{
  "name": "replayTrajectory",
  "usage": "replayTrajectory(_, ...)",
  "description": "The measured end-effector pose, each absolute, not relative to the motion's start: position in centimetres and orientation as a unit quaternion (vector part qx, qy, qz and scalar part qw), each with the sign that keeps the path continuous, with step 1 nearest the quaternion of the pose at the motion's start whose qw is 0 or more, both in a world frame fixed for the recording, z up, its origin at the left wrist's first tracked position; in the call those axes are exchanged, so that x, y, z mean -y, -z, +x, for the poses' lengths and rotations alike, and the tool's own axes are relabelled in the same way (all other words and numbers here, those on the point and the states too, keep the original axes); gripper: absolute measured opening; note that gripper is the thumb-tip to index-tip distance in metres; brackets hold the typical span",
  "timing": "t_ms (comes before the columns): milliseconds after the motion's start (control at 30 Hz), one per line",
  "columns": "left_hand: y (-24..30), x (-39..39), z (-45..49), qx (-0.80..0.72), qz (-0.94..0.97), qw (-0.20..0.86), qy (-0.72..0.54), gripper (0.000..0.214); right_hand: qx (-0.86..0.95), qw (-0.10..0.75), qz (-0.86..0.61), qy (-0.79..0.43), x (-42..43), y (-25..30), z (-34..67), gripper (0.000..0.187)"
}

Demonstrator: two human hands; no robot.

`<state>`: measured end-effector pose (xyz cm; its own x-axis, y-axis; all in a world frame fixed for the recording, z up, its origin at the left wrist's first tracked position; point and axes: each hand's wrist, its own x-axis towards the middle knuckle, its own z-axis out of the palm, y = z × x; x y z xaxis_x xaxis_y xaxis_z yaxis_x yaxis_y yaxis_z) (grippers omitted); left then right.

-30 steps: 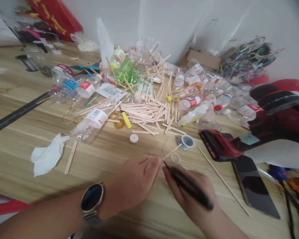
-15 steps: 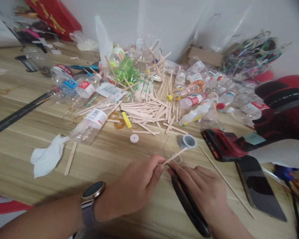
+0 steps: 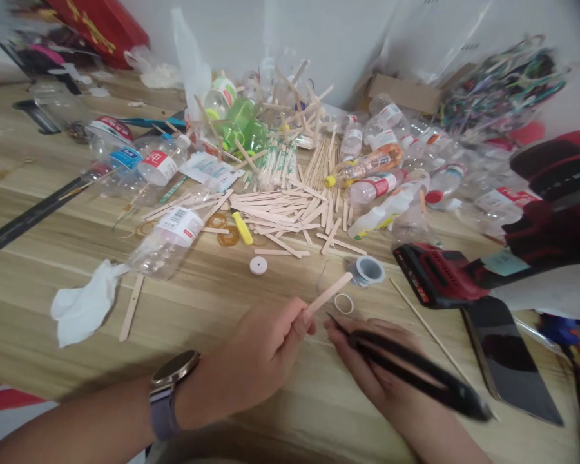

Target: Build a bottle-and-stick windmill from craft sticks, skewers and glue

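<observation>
My left hand [image 3: 265, 351], with a watch on its wrist, pinches a flat wooden craft stick [image 3: 329, 293] between thumb and fingers. The stick points up and to the right. My right hand [image 3: 381, 367] is closed around a black-handled pointed tool [image 3: 415, 367], which has a long looped handle and a thin dark tip. That tip is close to the stick but apart from it; whether the tool is scissors I cannot tell. Just beyond the hands lie a small pale ring [image 3: 344, 303] and a spool of grey wire or thread [image 3: 368, 270].
Loose craft sticks [image 3: 280, 212] and plastic bottles [image 3: 381, 164] are heaped ahead. A yellow-handled tool [image 3: 242, 228] and a white disc [image 3: 258, 265] lie nearer. To the right are a thin wooden rod [image 3: 425, 322], a phone [image 3: 510, 354] and a red-black power tool [image 3: 439, 277].
My right hand has turned, swinging the tool's handle up and to the right, and its tip has parted from the stick. The stick's broad face now shows more. The view has shifted slightly.
</observation>
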<state>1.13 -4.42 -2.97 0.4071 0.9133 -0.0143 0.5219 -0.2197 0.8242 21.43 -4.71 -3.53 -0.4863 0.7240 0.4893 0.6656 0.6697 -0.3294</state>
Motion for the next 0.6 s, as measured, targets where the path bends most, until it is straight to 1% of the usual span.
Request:
replayTrajectory(67, 2.9, 4.6, 1.4, -0.484, 0.743, 0.392, -0.245, 0.029, 0.813, 0.305, -0.470, -0.158, 4.8, 3.6, 21.0, 0.037)
replayTrajectory(133, 2.9, 4.7, 1.6, -0.485, 0.747, 0.386, -0.241, 0.030, 0.752, 0.296, -0.521, -0.276, 4.9, 3.8, 20.6, 0.042)
replayTrajectory(167, 2.9, 4.7, 1.6, -0.485, 0.750, 0.381, -0.239, 0.030, 0.731, 0.289, -0.526, -0.324, 5.0, 3.9, 20.4, 0.043)
replayTrajectory(233, 2.9, 4.6, 1.7, -0.481, 0.754, 0.378, -0.240, 0.032, 0.720, 0.276, -0.513, -0.378, 5.1, 3.9, 20.0, 0.044)
replayTrajectory(300, 2.9, 4.6, 1.7, -0.478, 0.753, 0.381, -0.243, 0.032, 0.720, 0.271, -0.508, -0.386, 5.1, 3.8, 19.9, 0.044)
replayTrajectory(433, 2.8, 4.6, 1.6, -0.475, 0.746, 0.399, -0.241, 0.031, 0.721, 0.272, -0.523, -0.365, 5.1, 3.6, 20.2, 0.040)
replayTrajectory(500, 2.7, 4.6, 1.5, -0.469, 0.746, 0.408, -0.240, 0.030, 0.745, 0.263, -0.509, -0.343, 5.0, 3.6, 20.5, 0.038)
replayTrajectory(600, 2.6, 4.6, 1.5, -0.468, 0.741, 0.417, -0.242, 0.030, 0.755, 0.278, -0.518, -0.291, 4.9, 3.7, 20.8, 0.037)
